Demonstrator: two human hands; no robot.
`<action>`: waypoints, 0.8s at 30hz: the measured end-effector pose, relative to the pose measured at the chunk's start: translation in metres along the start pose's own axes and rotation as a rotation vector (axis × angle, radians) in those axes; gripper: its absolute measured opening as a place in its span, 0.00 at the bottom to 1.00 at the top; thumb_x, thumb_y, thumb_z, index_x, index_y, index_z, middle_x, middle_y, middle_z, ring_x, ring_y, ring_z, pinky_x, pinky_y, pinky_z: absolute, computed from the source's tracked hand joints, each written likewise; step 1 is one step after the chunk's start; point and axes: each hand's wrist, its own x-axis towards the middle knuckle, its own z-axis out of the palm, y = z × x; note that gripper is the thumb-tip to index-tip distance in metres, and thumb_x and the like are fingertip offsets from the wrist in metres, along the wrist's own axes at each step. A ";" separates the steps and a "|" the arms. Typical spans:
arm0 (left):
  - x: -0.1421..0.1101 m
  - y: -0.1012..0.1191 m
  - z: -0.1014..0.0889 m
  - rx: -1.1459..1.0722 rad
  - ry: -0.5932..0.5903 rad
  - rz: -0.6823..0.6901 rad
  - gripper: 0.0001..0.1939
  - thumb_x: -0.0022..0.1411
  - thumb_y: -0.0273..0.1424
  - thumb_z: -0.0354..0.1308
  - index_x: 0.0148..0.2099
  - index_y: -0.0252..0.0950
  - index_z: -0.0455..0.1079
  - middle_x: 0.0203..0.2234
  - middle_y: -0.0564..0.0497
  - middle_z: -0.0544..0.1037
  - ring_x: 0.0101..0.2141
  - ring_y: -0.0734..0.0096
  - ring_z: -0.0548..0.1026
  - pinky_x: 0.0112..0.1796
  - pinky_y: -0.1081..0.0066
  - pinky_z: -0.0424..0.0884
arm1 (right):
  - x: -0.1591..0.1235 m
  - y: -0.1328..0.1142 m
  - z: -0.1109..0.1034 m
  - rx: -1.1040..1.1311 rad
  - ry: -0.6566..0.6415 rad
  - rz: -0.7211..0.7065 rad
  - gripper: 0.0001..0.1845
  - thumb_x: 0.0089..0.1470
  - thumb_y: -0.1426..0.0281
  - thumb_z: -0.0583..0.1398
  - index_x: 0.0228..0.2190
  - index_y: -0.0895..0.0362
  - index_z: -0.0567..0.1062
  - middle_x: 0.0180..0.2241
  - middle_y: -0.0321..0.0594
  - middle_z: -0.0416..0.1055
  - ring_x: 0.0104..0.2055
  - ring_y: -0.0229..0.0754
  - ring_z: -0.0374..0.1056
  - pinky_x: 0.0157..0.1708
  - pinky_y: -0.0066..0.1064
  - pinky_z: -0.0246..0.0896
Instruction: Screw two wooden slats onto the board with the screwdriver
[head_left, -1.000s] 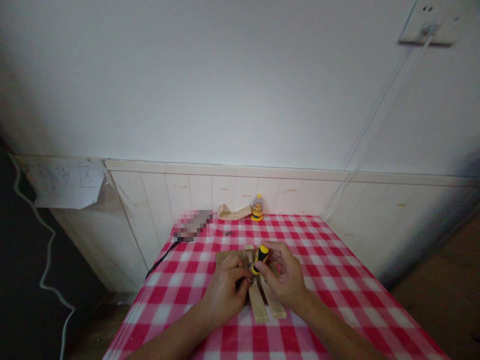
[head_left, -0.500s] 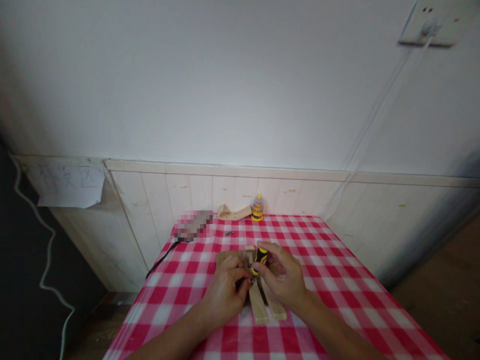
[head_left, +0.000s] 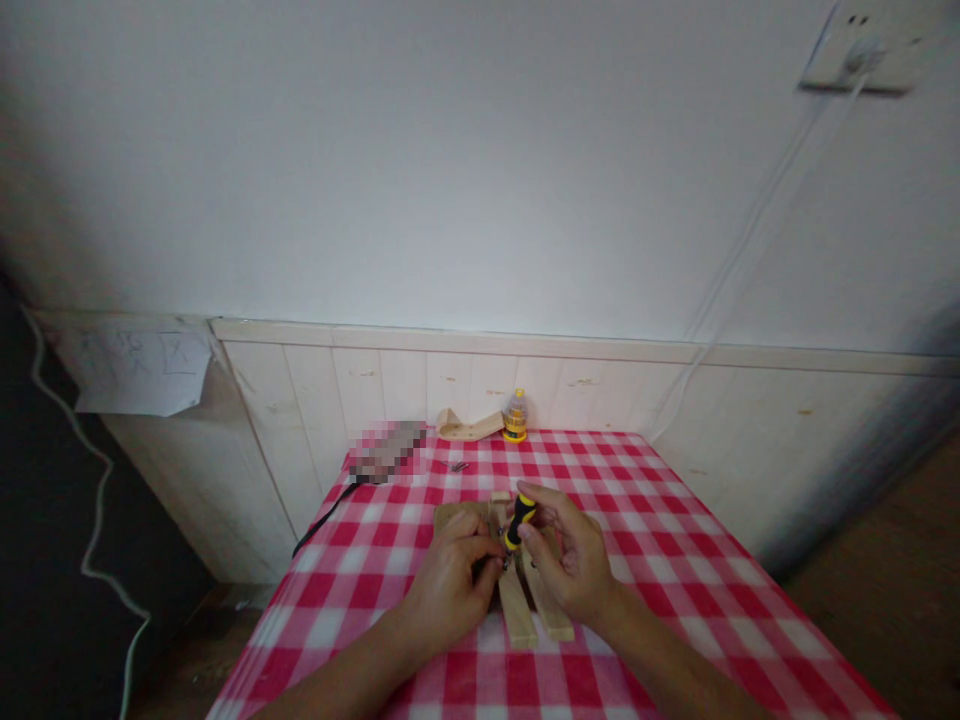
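Note:
My right hand (head_left: 571,555) grips a black and yellow screwdriver (head_left: 522,518), which tilts with its lower end toward my left fingertips. The thumb and fingertips of my left hand (head_left: 456,575) are pinched close to the screwdriver's lower end; a small dark bit shows there, too small to name. Beneath both hands are two pale wooden strips (head_left: 518,622) lying side by side, their near ends sticking out toward me. Under them is a brown board (head_left: 448,512), mostly covered by my hands. The screwdriver's tip is hidden.
On the red and white checked tablecloth (head_left: 375,620) lie several small metal pieces (head_left: 459,466). At the back stand a curved wooden piece (head_left: 469,430) and a yellow-capped container (head_left: 515,418). A blurred-out object (head_left: 390,452) with a black strap lies back left, before the wall.
My right thumb has lifted slightly and my right fingers have shifted on the screwdriver handle. My left hand and the wooden strips stay in nearly the same place.

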 end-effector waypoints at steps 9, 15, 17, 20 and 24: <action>0.000 0.003 -0.001 -0.003 0.001 -0.010 0.09 0.59 0.21 0.56 0.29 0.37 0.74 0.31 0.49 0.72 0.37 0.65 0.71 0.39 0.66 0.67 | 0.002 -0.001 0.000 -0.009 0.014 0.004 0.20 0.60 0.73 0.59 0.53 0.53 0.71 0.41 0.45 0.79 0.35 0.43 0.78 0.37 0.33 0.76; 0.001 0.002 -0.001 0.007 0.001 -0.010 0.09 0.59 0.21 0.56 0.30 0.37 0.75 0.31 0.48 0.72 0.38 0.64 0.71 0.38 0.66 0.67 | 0.001 0.001 0.001 -0.025 0.019 -0.004 0.21 0.59 0.75 0.59 0.53 0.52 0.71 0.40 0.44 0.78 0.35 0.42 0.77 0.37 0.32 0.76; 0.000 0.002 -0.001 0.005 0.002 -0.014 0.09 0.59 0.21 0.56 0.30 0.37 0.75 0.32 0.48 0.72 0.38 0.64 0.71 0.38 0.66 0.67 | 0.001 0.002 0.001 -0.027 0.022 0.005 0.20 0.59 0.74 0.60 0.53 0.52 0.71 0.41 0.44 0.78 0.36 0.43 0.77 0.37 0.33 0.76; 0.000 0.003 0.000 0.002 0.003 -0.022 0.09 0.59 0.21 0.56 0.30 0.36 0.75 0.32 0.48 0.72 0.38 0.64 0.71 0.39 0.66 0.67 | 0.000 0.003 0.002 -0.014 0.022 0.022 0.20 0.59 0.74 0.60 0.53 0.52 0.72 0.42 0.45 0.78 0.38 0.44 0.78 0.38 0.34 0.76; 0.000 0.002 0.000 -0.003 0.001 -0.022 0.09 0.59 0.21 0.55 0.31 0.36 0.75 0.32 0.47 0.73 0.38 0.64 0.72 0.39 0.66 0.67 | -0.001 0.004 0.002 0.006 0.027 0.026 0.20 0.58 0.74 0.60 0.53 0.52 0.72 0.42 0.45 0.79 0.39 0.44 0.78 0.39 0.34 0.76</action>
